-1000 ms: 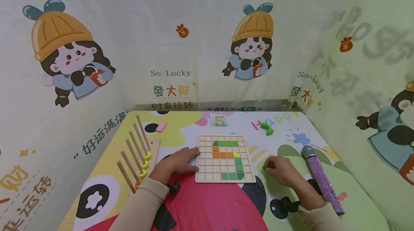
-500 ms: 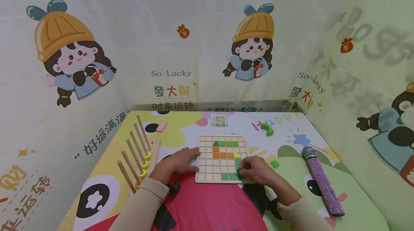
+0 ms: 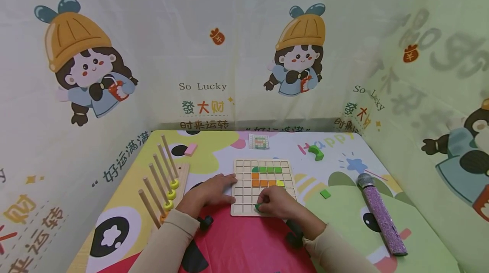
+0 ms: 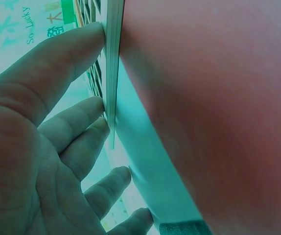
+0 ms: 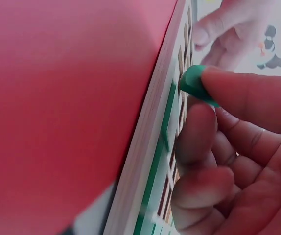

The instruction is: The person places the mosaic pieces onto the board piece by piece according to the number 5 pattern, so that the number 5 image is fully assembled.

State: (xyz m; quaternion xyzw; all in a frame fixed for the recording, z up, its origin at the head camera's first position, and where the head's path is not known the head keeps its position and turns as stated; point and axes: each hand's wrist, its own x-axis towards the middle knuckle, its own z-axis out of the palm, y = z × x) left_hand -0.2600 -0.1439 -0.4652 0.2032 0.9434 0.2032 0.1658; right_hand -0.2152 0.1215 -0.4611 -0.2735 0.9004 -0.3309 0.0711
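Observation:
A square wooden grid board (image 3: 239, 207) lies on the table with orange tiles (image 3: 263, 183), a yellow tile (image 3: 280, 183) and green tiles (image 3: 270, 170) set in its cells. My left hand (image 3: 210, 191) rests at the board's left edge, thumb and fingertips against its side, as the left wrist view also shows. Over the front rows, my right hand (image 3: 279, 203) pinches a small green tile with a rounded corner (image 5: 193, 81) between thumb and index finger. That hand covers several tiles in the lower right of the board in the head view.
A loose green tile (image 3: 325, 194) lies right of the board, near a glittery purple microphone (image 3: 383, 218). Behind are a green arch block (image 3: 316, 152), a pattern card (image 3: 259, 142) and a pink block (image 3: 190, 150). A peg stand with rings (image 3: 184, 175) stands left.
My right hand has carried the small green tile leftward from beside the board to over its front rows, uncovering a loose green tile on the table. The left hand has stayed put.

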